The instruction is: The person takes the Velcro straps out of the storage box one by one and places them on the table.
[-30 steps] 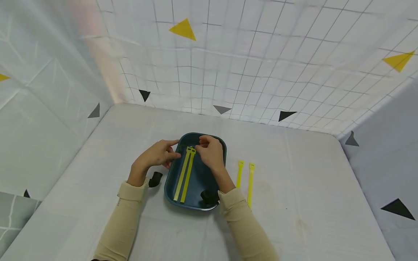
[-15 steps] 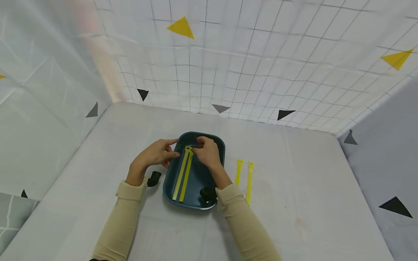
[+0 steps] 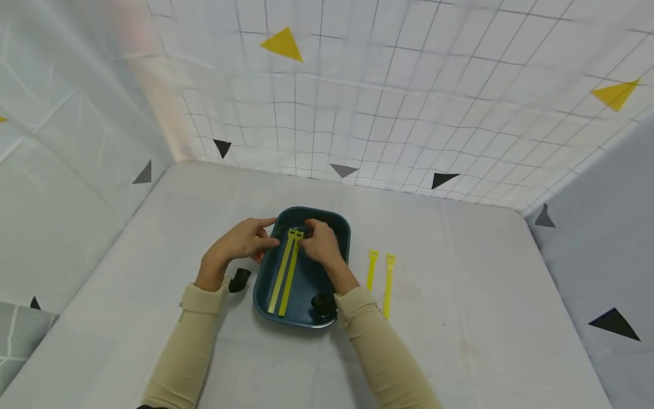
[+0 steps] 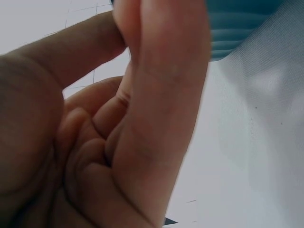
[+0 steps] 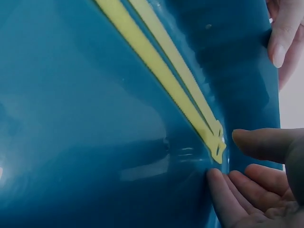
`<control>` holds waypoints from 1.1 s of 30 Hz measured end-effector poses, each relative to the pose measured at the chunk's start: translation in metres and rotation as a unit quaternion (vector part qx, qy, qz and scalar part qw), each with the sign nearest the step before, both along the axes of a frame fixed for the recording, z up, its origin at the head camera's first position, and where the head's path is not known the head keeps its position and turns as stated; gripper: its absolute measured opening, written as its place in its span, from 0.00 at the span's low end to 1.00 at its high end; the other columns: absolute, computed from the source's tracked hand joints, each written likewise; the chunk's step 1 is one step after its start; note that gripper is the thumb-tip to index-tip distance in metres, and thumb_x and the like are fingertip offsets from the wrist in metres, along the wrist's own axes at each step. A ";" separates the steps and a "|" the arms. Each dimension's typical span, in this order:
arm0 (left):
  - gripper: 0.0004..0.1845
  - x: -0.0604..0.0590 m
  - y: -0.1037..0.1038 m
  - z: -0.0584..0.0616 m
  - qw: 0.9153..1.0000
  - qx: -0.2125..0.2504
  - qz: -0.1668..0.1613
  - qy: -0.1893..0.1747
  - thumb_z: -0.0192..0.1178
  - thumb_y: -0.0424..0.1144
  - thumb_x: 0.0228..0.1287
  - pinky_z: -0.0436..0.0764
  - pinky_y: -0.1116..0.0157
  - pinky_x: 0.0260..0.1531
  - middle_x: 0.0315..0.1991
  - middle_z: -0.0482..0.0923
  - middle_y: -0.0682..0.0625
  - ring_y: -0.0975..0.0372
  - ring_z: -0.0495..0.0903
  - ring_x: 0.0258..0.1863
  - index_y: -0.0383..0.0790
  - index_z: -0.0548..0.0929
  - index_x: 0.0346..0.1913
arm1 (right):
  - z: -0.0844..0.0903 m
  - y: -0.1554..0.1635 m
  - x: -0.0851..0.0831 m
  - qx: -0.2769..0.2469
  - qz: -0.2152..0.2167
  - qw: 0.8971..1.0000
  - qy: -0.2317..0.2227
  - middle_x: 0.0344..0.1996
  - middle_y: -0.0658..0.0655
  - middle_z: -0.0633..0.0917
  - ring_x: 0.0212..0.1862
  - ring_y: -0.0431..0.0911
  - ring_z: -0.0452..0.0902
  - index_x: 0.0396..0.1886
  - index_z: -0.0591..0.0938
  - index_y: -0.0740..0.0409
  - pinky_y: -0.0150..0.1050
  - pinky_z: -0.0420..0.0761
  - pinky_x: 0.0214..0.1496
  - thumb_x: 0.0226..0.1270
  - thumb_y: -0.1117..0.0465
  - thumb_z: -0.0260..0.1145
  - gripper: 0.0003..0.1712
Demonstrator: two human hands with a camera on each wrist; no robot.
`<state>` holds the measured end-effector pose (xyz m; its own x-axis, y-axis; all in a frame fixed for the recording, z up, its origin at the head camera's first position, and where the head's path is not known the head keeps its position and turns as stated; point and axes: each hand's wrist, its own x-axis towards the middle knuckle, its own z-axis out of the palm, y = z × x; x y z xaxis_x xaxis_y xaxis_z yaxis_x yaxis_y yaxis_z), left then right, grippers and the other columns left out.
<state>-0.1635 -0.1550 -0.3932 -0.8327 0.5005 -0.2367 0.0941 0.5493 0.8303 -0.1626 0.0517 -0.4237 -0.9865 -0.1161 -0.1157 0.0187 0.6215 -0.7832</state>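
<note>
In the head view, two yellow cable ties (image 3: 282, 275) with slotted heads lie lengthwise in a dark teal tray (image 3: 313, 325). Their heads overlap near the tray's far end, while the tails spread slightly apart. My left hand (image 3: 240, 241) pinches the tray's left rim, thumb on top and other fingers outside. Over the far part of the tray is my right hand (image 3: 322, 244), close to the tie heads. The right wrist view has its thumb (image 5: 259, 144) and fingers (image 5: 219, 187) apart on either side of the heads, with nothing held between them.
Two more yellow cable ties (image 3: 388, 281) lie on the white table (image 3: 490, 295) right of the tray, partly behind the right sleeve (image 3: 378, 335). A black device sits at each cuff. White grid-patterned sheeting (image 3: 388, 91) rises behind the table.
My right hand has shifted slightly left and toward me over the tie heads. The heads have come closer together and overlap more. The left hand stays on the tray rim.
</note>
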 end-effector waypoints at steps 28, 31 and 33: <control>0.37 0.002 -0.002 0.001 1.000 0.004 -0.003 -0.006 0.59 0.37 0.72 0.85 0.54 0.25 0.29 0.81 0.38 0.58 0.79 0.19 0.29 0.54 0.76 | -0.004 -0.006 -0.001 0.090 0.072 0.993 0.006 0.63 0.68 0.70 0.64 0.58 0.67 0.70 0.70 0.67 0.49 0.70 0.66 0.58 0.66 0.74 0.40; 0.37 0.002 -0.002 0.001 1.000 0.006 -0.004 -0.002 0.59 0.37 0.73 0.85 0.54 0.25 0.29 0.81 0.38 0.58 0.79 0.18 0.29 0.54 0.76 | -0.004 -0.005 0.000 0.097 0.073 0.993 0.005 0.62 0.68 0.70 0.63 0.59 0.67 0.70 0.69 0.67 0.49 0.70 0.66 0.58 0.65 0.74 0.40; 0.37 0.001 -0.002 0.001 1.000 0.006 -0.005 0.001 0.59 0.37 0.72 0.85 0.54 0.25 0.29 0.81 0.38 0.58 0.79 0.18 0.29 0.55 0.76 | -0.004 -0.005 0.000 0.104 0.073 0.992 0.003 0.62 0.68 0.70 0.63 0.59 0.66 0.70 0.69 0.66 0.49 0.69 0.66 0.58 0.65 0.74 0.40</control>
<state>-0.1621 -0.1565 -0.3924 -0.8278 0.5120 -0.2294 0.1005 0.5376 0.8372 -0.1629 0.0465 -0.4272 -0.9618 -0.2320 -0.1456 -0.0881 0.7652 -0.6377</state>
